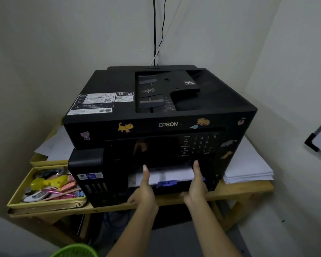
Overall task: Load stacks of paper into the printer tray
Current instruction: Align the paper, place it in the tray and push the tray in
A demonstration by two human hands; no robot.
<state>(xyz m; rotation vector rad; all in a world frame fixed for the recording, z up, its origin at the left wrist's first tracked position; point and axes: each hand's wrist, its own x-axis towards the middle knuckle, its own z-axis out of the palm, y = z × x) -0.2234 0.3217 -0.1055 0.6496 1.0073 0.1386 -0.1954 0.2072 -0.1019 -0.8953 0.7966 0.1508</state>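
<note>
At the centre of the frame a black Epson printer (161,115) sits on a wooden bench (245,188), and both hands reach into its lower front opening. The left hand (144,191) and right hand (196,186) each hold a side of the paper tray (167,183), thumbs lying flat on top of the white paper stack (167,175) inside it and fingers curled out of sight beneath, so each grip is closed on the tray. The tray looks part-way into its slot, with a blue guide tab (166,182) showing at its front edge. The step in hand seems to be sliding the loaded tray home. The risk is an uneven push: if one hand leads, the tray could skew and bind in the slot. The thumbs pressing on the sheets could also drag the top ones forward or buckle them, inviting a misfeed. A spare pile of paper (248,169) lies at the right of the frame, and a yellow box of stationery (44,203) sits at the left.
</note>
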